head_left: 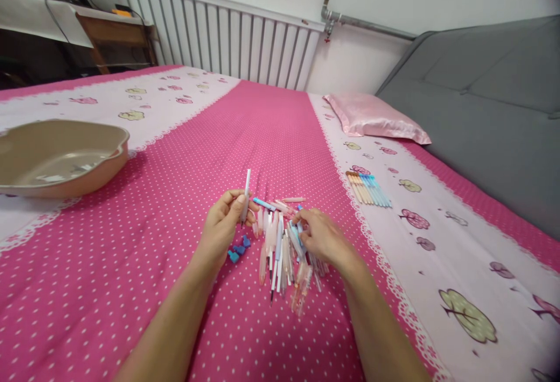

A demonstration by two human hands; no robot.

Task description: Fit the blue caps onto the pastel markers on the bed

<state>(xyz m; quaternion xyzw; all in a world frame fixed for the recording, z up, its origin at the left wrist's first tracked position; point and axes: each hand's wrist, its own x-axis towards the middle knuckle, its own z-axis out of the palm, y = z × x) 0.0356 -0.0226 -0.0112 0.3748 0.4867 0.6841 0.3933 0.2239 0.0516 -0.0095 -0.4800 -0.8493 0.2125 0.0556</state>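
Note:
My left hand (224, 220) is closed on a thin white pen (247, 191), held upright between thumb and fingers. My right hand (321, 235) rests on a loose pile of pens and clear barrels (280, 248) on the pink dotted bedspread, its fingers pinched among the pens near a blue one. What those fingers grip is hidden. A few small blue caps (238, 249) lie just below my left hand.
A neat row of orange and blue pens (368, 188) lies to the right on the pale border. A beige basin (61, 157) sits at the left. A pink pillow (376, 116), grey headboard (485, 108) and white radiator (227, 38) stand behind.

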